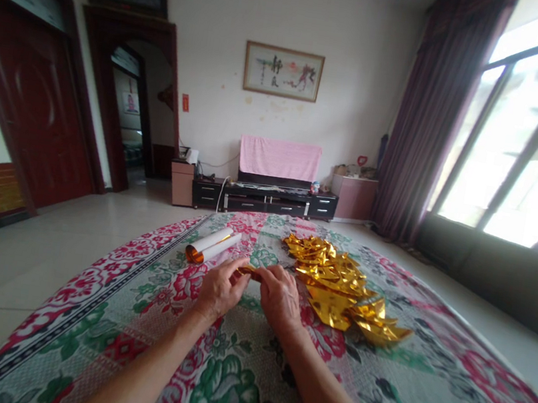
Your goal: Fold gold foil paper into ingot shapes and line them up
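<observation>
Between my two hands is a small piece of folded gold foil paper (249,271), pinched at both ends over the table. My left hand (222,287) grips its left end with thumb and fingers. On the other end, my right hand (281,292) is closed with the fingers bent over the paper. Much of the piece is covered by my fingers. Just right of my right hand lies a heap of folded gold paper ingots (338,282). Beyond my left hand rests a loosely rolled sheet of foil paper (209,244), white outside and gold inside.
A flowered cloth (130,315) covers the round table. Across the room, a low black cabinet (269,203) stands under a pink cloth (279,159) draped over something. A dark red door (37,93) is at left; curtains (423,117) hang by the window at right.
</observation>
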A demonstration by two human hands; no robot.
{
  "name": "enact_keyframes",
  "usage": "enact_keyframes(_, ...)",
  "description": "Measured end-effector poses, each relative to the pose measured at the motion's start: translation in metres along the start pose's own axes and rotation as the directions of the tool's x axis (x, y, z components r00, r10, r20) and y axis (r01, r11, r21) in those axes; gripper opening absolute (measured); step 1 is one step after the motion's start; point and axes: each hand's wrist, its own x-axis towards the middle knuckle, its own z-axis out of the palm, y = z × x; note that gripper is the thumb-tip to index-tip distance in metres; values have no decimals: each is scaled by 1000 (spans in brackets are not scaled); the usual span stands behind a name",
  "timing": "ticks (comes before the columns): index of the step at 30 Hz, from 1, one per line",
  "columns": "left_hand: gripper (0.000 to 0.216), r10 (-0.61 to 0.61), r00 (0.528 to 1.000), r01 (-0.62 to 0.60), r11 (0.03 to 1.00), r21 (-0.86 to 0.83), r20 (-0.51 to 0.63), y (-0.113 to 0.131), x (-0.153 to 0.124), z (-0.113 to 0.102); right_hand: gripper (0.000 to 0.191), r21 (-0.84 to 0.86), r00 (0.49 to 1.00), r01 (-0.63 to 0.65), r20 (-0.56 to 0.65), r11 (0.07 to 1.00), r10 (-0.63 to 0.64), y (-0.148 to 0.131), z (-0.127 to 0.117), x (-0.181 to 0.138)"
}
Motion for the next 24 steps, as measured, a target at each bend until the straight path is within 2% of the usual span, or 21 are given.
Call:
enact_keyframes(5, 21, -116, 991, 119, 992, -34, 72, -4, 0, 1, 25, -11, 999, 43, 23, 999, -43, 1, 0, 0)
enact_keyframes(8, 29, -150, 978, 160, 986, -56, 143, -2, 0, 0, 25, 9, 995, 83, 47, 997, -83, 0, 0, 1)
enact_keyframes(11, 34, -166, 960, 195, 975, -111, 225, 0, 1, 0, 26, 66, 996, 87, 20, 994, -89, 1, 3, 1)
enact_keyframes(16, 33, -234, 951, 274, 942, -196, 203, -3, 1, 3, 28, 176, 984, -69, -147, 982, 95, 11, 17, 0)
enact_keyframes(20, 33, -255, 945, 306, 912, -274, 206, -7, 1, 6, 32, 289, 971, -216, -36, 933, 236, 15, 20, -1)
enact_keyframes(24, 33, -264, 944, 315, 898, -308, 197, -7, 0, 5, 32, 329, 954, -291, 22, 899, 300, 13, 17, -1)
